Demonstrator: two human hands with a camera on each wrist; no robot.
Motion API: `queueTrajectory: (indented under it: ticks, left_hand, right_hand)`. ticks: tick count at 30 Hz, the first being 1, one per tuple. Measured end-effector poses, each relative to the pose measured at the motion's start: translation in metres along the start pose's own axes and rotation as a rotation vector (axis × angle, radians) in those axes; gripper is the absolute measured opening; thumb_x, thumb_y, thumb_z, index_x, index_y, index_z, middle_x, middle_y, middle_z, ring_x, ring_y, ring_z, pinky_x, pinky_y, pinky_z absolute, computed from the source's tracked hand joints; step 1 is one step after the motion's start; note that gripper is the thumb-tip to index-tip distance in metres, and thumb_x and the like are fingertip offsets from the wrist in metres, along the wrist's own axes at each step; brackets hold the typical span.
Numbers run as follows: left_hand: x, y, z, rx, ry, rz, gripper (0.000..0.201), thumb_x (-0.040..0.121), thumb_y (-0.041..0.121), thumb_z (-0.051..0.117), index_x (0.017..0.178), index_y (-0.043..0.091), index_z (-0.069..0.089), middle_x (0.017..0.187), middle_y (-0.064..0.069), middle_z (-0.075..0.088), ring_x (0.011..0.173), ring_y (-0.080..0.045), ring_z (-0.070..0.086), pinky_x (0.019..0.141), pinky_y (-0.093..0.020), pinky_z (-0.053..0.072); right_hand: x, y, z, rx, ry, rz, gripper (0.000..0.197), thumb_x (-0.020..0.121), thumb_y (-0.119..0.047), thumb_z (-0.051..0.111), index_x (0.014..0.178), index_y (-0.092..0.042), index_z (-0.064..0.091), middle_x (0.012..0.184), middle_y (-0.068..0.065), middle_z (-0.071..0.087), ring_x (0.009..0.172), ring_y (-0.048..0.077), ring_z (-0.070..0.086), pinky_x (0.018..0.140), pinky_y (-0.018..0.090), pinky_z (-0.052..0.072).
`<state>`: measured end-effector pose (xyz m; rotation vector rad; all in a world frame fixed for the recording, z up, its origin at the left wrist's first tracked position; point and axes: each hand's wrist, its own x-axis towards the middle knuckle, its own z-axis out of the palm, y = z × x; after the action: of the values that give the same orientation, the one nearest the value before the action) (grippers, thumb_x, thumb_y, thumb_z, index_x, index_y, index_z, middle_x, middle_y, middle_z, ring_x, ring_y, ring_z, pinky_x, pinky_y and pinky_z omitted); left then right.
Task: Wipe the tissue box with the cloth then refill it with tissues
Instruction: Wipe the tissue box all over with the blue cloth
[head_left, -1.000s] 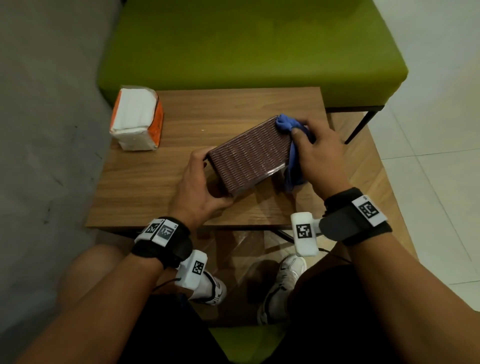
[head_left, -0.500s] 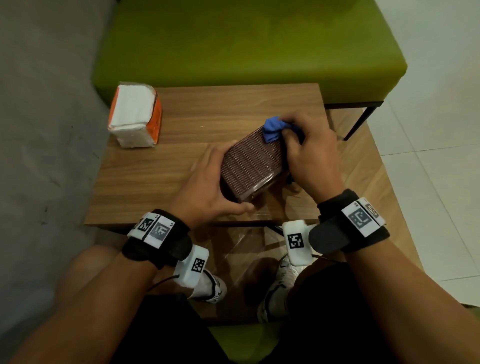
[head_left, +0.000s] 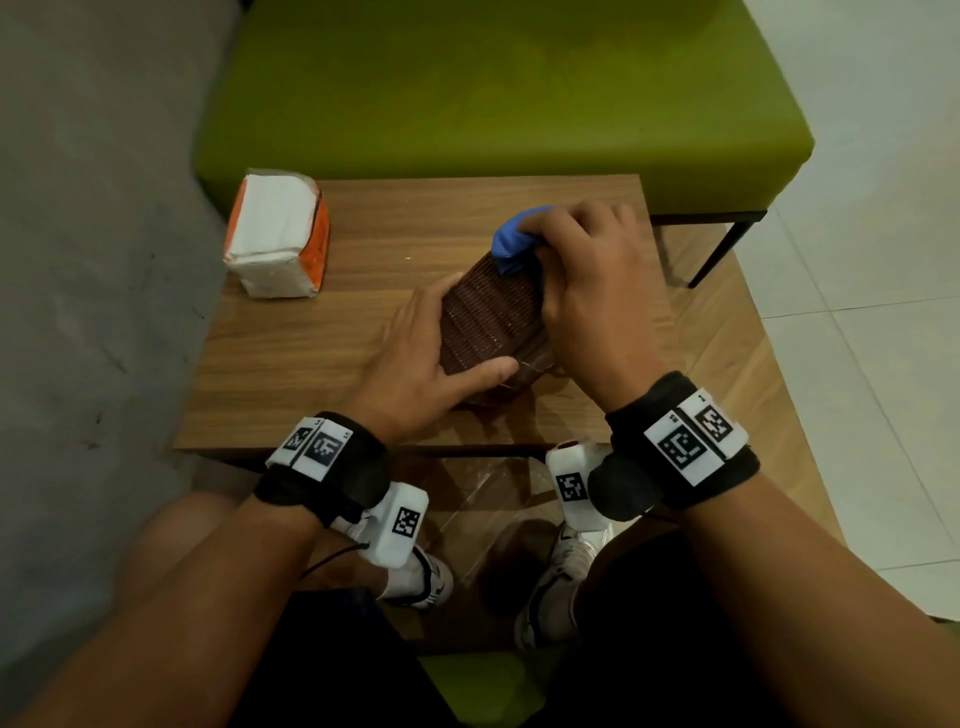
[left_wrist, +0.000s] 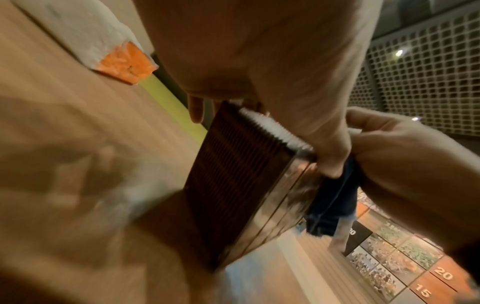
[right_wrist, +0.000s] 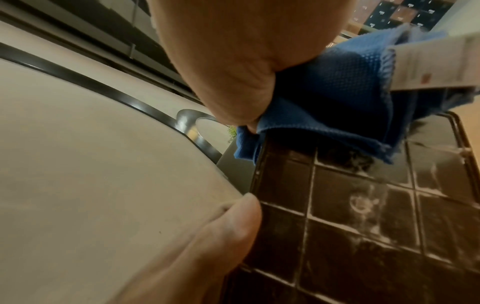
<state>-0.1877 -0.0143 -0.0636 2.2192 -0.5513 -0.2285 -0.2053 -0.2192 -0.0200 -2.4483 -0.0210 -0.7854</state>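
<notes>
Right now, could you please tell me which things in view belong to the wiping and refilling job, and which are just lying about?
Part of the job:
- dark brown ribbed tissue box, steadied by left hand
- blue woven cloth, gripped by right hand
- white tissue pack with orange ends

Just there:
- wooden side table
- green cushioned bench

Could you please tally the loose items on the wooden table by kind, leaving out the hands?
Tissue box, brown, tipped up and held: 1
Cloth, blue, in the right hand: 1
Tissue pack, white and orange: 1
Total: 3
</notes>
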Motion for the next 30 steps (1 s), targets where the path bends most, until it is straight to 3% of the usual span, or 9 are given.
queueTrajectory:
  ticks: [7, 10, 11, 13, 15, 17, 22, 26, 30]
  left_hand:
    - [0.02, 0.009, -0.03, 0.02, -0.074, 0.038, 0.112, 0.061, 0.047, 0.1, 0.156, 0.025, 0.046, 0.137, 0.01, 0.057, 0.126, -0.009, 0.056, 0.108, -0.034, 0.048]
    - [0.015, -0.008, -0.029, -0.083, -0.038, -0.003, 0.107, 0.062, 0.032, 0.104, 0.15, 0.033, 0.044, 0.134, 0.027, 0.051, 0.126, 0.011, 0.052, 0.11, -0.022, 0.044]
    - [0.011, -0.013, -0.027, -0.137, -0.046, -0.045, 0.109, 0.063, 0.027, 0.104, 0.15, 0.036, 0.04, 0.138, 0.031, 0.049, 0.131, 0.012, 0.049, 0.114, -0.023, 0.043]
    - [0.004, -0.025, -0.018, -0.186, -0.042, -0.096, 0.114, 0.064, 0.022, 0.103, 0.153, 0.035, 0.034, 0.151, 0.024, 0.044, 0.145, 0.0, 0.043, 0.124, -0.037, 0.04]
    - [0.0, -0.03, -0.011, -0.161, -0.012, -0.07, 0.117, 0.066, 0.024, 0.102, 0.156, 0.032, 0.029, 0.159, 0.012, 0.041, 0.151, -0.009, 0.039, 0.127, -0.047, 0.036]
    - [0.0, -0.032, -0.006, -0.147, 0.005, -0.028, 0.12, 0.068, 0.024, 0.101, 0.16, 0.029, 0.024, 0.162, 0.008, 0.039, 0.152, -0.01, 0.038, 0.127, -0.048, 0.036]
    - [0.001, -0.03, -0.011, -0.229, 0.003, -0.026, 0.13, 0.063, 0.041, 0.103, 0.165, 0.033, 0.022, 0.166, 0.011, 0.04, 0.155, -0.008, 0.039, 0.127, -0.047, 0.037]
    - [-0.006, -0.025, -0.023, -0.256, -0.021, -0.019, 0.123, 0.061, 0.044, 0.102, 0.161, 0.036, 0.032, 0.161, 0.017, 0.046, 0.152, -0.006, 0.042, 0.126, -0.048, 0.039]
    - [-0.011, -0.025, -0.017, -0.199, 0.076, 0.018, 0.107, 0.065, 0.037, 0.101, 0.152, 0.034, 0.039, 0.154, 0.015, 0.052, 0.147, -0.005, 0.048, 0.123, -0.046, 0.044]
  right_hand:
    - [0.004, -0.014, -0.012, 0.112, 0.021, -0.018, 0.025, 0.096, -0.002, 0.06, 0.114, -0.012, 0.075, 0.103, 0.006, 0.069, 0.097, 0.028, 0.058, 0.08, 0.034, 0.044]
    - [0.017, -0.01, -0.036, 0.38, 0.248, 0.132, 0.019, 0.102, -0.005, 0.059, 0.115, -0.006, 0.073, 0.108, 0.005, 0.074, 0.102, 0.021, 0.068, 0.089, 0.036, 0.054]
    - [0.02, -0.004, -0.043, 0.439, 0.317, 0.19, 0.018, 0.104, -0.006, 0.058, 0.115, -0.004, 0.072, 0.107, 0.004, 0.074, 0.102, 0.018, 0.07, 0.089, 0.035, 0.056]
    - [0.019, 0.006, -0.047, 0.443, 0.324, 0.278, 0.018, 0.105, -0.007, 0.057, 0.115, -0.004, 0.071, 0.106, 0.0, 0.074, 0.1, 0.008, 0.07, 0.088, 0.027, 0.056]
    - [0.007, 0.008, -0.042, 0.395, 0.219, 0.311, 0.02, 0.104, -0.008, 0.057, 0.116, -0.008, 0.072, 0.106, -0.007, 0.074, 0.101, -0.002, 0.068, 0.088, 0.021, 0.054]
    - [-0.008, 0.006, -0.03, 0.372, 0.104, 0.34, 0.019, 0.104, -0.009, 0.058, 0.115, -0.012, 0.073, 0.101, -0.015, 0.07, 0.096, -0.011, 0.064, 0.085, 0.015, 0.052]
    - [-0.023, 0.007, -0.01, 0.377, -0.01, 0.319, 0.022, 0.105, -0.021, 0.059, 0.124, -0.019, 0.071, 0.111, -0.002, 0.071, 0.107, 0.014, 0.066, 0.094, 0.042, 0.054]
    - [-0.024, 0.017, -0.017, 0.381, -0.13, 0.205, 0.036, 0.104, -0.016, 0.063, 0.139, -0.015, 0.065, 0.126, 0.004, 0.068, 0.12, 0.013, 0.062, 0.106, 0.034, 0.05]
    - [-0.033, 0.021, -0.022, 0.382, -0.002, 0.207, 0.035, 0.1, 0.001, 0.06, 0.131, -0.01, 0.072, 0.119, 0.007, 0.064, 0.112, 0.013, 0.062, 0.1, 0.026, 0.05]
